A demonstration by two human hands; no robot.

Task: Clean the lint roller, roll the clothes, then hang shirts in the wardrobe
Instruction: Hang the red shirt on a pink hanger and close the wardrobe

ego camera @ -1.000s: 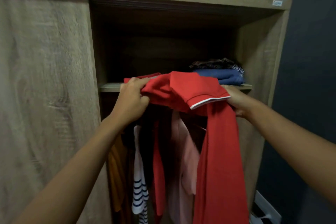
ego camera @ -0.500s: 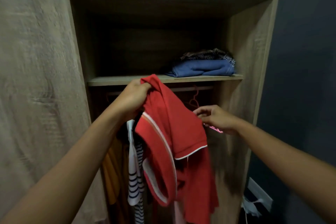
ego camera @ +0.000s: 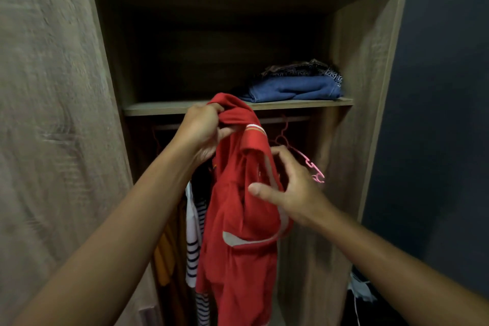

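A red polo shirt with white trim [ego camera: 238,219] hangs bunched in front of the open wardrobe, below the shelf [ego camera: 158,108]. My left hand [ego camera: 203,132] grips its top, close to the shelf edge. My right hand [ego camera: 291,190] is in front of the shirt's right side with fingers spread, thumb over the fabric. A pink hanger [ego camera: 315,171] hangs on the rail [ego camera: 296,119] just behind that hand; I cannot tell whether the fingers touch it.
Folded blue and patterned clothes [ego camera: 293,90] lie on the shelf at the right. A striped shirt [ego camera: 193,246] and an orange garment [ego camera: 164,254] hang at the left. The closed wardrobe door [ego camera: 53,140] stands left, a dark wall [ego camera: 436,114] right.
The shirt was spread across both hands; now it hangs from my left hand alone. My right hand let go, went to the pink hanger, then came to the shirt with fingers apart.
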